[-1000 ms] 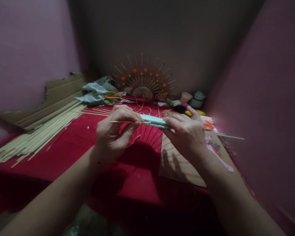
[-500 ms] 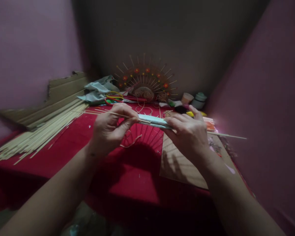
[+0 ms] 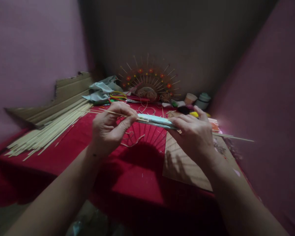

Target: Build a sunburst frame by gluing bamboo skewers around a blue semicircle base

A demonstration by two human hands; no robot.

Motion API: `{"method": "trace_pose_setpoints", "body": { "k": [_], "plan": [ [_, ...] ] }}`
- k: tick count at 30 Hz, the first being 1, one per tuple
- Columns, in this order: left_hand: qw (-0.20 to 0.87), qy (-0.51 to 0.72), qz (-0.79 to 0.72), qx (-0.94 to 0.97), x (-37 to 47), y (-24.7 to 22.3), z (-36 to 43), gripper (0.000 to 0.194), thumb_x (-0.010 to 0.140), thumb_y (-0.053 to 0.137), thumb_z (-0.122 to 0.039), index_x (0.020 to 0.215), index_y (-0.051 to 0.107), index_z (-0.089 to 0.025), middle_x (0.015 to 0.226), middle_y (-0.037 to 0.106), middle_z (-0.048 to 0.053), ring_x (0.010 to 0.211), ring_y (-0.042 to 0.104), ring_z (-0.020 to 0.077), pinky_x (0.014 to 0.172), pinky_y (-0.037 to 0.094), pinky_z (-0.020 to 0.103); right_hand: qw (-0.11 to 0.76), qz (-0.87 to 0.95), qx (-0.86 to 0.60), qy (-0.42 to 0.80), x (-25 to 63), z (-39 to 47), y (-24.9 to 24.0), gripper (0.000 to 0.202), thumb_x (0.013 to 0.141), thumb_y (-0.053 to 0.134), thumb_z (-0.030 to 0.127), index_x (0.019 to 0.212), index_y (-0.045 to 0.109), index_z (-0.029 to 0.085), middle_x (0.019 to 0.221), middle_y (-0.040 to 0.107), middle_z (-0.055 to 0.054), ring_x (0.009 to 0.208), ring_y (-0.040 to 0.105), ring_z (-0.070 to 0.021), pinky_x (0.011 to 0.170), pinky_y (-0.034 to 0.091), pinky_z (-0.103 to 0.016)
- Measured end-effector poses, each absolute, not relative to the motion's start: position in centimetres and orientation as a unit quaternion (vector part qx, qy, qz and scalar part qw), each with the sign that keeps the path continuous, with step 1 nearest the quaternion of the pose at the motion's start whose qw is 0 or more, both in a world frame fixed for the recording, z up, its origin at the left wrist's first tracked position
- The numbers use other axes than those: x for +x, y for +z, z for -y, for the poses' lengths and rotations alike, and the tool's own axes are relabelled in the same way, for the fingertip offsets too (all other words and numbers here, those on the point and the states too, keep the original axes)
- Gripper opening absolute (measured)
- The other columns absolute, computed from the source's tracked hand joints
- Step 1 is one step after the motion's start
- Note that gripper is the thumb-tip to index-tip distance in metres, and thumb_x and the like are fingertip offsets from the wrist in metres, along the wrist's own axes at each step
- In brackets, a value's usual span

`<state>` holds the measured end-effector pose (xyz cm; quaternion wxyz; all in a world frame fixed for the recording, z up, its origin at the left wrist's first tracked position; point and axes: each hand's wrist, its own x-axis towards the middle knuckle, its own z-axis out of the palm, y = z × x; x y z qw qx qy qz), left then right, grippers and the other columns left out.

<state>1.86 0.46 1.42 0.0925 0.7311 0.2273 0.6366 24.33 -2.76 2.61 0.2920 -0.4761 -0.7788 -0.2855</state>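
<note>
My left hand point(image 3: 110, 127) is closed, thumb and fingertips pinching a thin wooden stick point(image 3: 113, 113). The stick's tip lies against the near edge of a light-blue flat piece point(image 3: 153, 118), which I see almost edge-on and which appears layered. My right hand point(image 3: 193, 132) grips the right end of that piece, thumb below and fingers on top, one finger raised. Thin sticks point(image 3: 238, 137) stick out to the right beyond my right hand; their hold on the blue piece is hidden behind the hand. Both hands are above the red cloth.
Many loose sticks point(image 3: 49, 131) lie on the red cloth point(image 3: 76, 144) at left, beside torn cardboard point(image 3: 71, 87). Scissors point(image 3: 118, 95), blue fabric point(image 3: 100, 88), a flower-decorated half-round fan of sticks point(image 3: 147, 75), a cup point(image 3: 190, 98) and a jar point(image 3: 203, 100) stand behind. A brown board point(image 3: 178, 164) lies at right.
The view has shifted slightly, so the background sits further right. My hands are a little further apart, showing more of the blue piece. Both grips are kept.
</note>
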Motion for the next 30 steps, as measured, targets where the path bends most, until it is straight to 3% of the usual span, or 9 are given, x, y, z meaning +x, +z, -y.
{"method": "trace_pose_setpoints", "body": {
  "k": [10,14,20,24,30],
  "plan": [
    [-0.052,0.558,-0.213,0.801,1.9,1.4,-0.3,0.010,0.076,0.062,-0.012,0.079,0.058,-0.021,0.078,0.067,0.002,0.075,0.061,0.0181,0.083,0.047,0.041,0.288,0.781,-0.467,-0.299,24.6,2.6,2.7,0.015,0.085,0.063,0.035,0.082,0.069,0.022,0.085,0.074,0.000,0.080,0.067,-0.0178,0.103,0.030,-0.043],
    [0.070,0.591,-0.287,0.750,2.0,1.9,0.1,0.005,0.080,0.059,-0.014,0.078,0.061,-0.019,0.086,0.069,0.005,0.083,0.064,0.0178,0.078,0.051,0.034,0.286,0.779,-0.464,-0.310,24.6,2.6,2.9,0.015,0.084,0.064,0.035,0.084,0.068,0.021,0.085,0.074,0.000,0.080,0.067,-0.0193,0.102,0.031,-0.043],
    [0.334,0.627,-0.335,0.619,2.4,2.4,0.8,0.009,0.080,0.060,-0.020,0.074,0.058,-0.015,0.090,0.070,0.007,0.052,0.062,0.0105,0.042,0.046,0.023,0.259,0.782,-0.473,-0.313,24.3,2.8,3.1,0.014,0.085,0.062,0.033,0.089,0.067,0.021,0.092,0.073,-0.001,0.089,0.067,-0.0212,0.103,0.031,-0.043],
    [0.423,0.626,-0.326,0.568,2.0,2.5,0.2,0.011,0.076,0.065,-0.022,0.077,0.058,-0.013,0.085,0.070,0.007,0.058,0.068,0.0164,0.044,0.051,0.023,0.252,0.785,-0.470,-0.314,24.4,2.8,3.3,0.015,0.085,0.062,0.034,0.093,0.066,0.022,0.094,0.073,0.000,0.090,0.067,-0.0208,0.103,0.031,-0.044],
    [0.441,0.627,-0.336,0.547,1.6,2.9,-0.2,0.010,0.076,0.063,-0.020,0.075,0.056,-0.013,0.076,0.069,0.006,0.060,0.070,0.0196,0.048,0.057,0.027,0.253,0.783,-0.460,-0.334,24.5,2.5,3.4,0.014,0.084,0.063,0.034,0.092,0.066,0.023,0.093,0.073,0.001,0.089,0.067,-0.0212,0.103,0.032,-0.044]
  ]
}}
